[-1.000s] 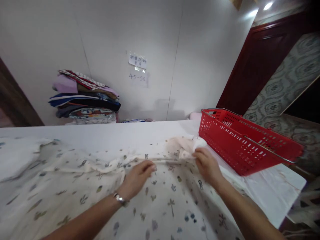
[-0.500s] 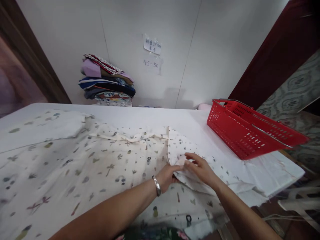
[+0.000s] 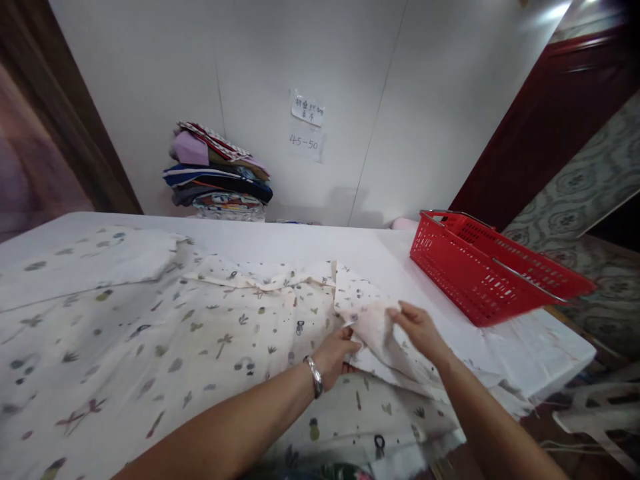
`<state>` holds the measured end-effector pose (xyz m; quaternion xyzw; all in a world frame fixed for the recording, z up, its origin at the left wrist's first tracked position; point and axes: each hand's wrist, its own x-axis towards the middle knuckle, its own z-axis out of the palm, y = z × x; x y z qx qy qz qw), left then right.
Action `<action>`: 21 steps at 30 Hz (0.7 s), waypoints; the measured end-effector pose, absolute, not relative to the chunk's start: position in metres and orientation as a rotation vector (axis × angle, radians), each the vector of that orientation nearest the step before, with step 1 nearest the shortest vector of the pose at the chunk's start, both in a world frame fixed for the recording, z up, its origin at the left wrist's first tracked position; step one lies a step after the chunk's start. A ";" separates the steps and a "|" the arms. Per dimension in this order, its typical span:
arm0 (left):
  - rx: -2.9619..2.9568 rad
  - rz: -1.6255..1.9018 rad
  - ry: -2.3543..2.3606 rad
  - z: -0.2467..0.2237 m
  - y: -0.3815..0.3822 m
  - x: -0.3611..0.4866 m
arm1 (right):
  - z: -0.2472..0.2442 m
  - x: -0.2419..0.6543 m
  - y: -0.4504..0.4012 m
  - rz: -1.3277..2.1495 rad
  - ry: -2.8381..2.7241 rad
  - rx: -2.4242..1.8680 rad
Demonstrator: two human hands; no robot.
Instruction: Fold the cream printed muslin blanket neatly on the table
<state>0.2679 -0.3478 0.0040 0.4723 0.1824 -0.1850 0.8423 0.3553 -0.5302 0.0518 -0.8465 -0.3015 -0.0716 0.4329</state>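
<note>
A large cream cloth [image 3: 220, 363] with small printed plants, pineapples and rainbows lies spread over the table, its right part turned back on itself. My left hand [image 3: 340, 353], with a silver bangle at the wrist, pinches the edge of that turned-back part. To its right, my right hand [image 3: 417, 327] grips the same layer and holds it slightly raised, so the fabric bunches between both hands. The fingertips of each hand are partly covered by folds.
A white table [image 3: 370, 250] stands against a pale wall. Folded fabrics [image 3: 217, 177] are piled at the back left. On the right sits a red plastic basket [image 3: 480, 273] with metal handles. Paper signs [image 3: 307, 127] hang on the wall. A white stool [image 3: 595, 417] is at lower right.
My right hand has moved right, away from my left hand, drawing a layer of the cloth with it. My left hand keeps its place at the edge. The view has tilted up slightly.
</note>
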 end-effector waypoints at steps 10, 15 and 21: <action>0.847 -0.465 0.297 0.041 -0.344 0.263 | 0.117 0.360 -0.546 -0.682 -0.863 -2.156; 0.805 -0.414 0.207 0.052 -0.342 0.265 | 0.069 0.318 -0.516 -0.116 -1.127 -2.138; 0.817 -0.419 0.250 0.048 -0.346 0.262 | 0.057 0.303 -0.517 -0.115 -0.984 -2.157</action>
